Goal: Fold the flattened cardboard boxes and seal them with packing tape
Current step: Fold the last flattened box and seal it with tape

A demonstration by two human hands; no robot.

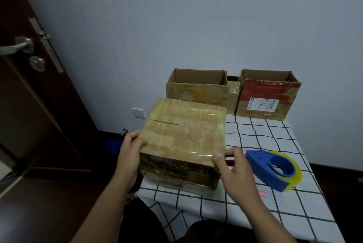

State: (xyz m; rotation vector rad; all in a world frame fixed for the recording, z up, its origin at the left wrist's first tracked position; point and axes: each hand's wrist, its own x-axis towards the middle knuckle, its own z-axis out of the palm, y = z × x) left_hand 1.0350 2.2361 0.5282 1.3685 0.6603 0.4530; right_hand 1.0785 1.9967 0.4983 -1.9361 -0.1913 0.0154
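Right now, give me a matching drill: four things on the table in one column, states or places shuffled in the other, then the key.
Things
1. closed box
2. red box
3. tape dispenser
4. left hand

States or places
A. lies on the checked cloth, right of the hands
B. open top, white label, by the wall
C. grips the near left corner of the closed box
D. flaps folded shut, seam across the top, held on both sides

Pairs: 1-D, 2-B, 3-A, 4-C

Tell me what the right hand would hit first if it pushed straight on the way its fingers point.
The right hand already touches the closed cardboard box at its near right corner, so it would probably just press into that box.
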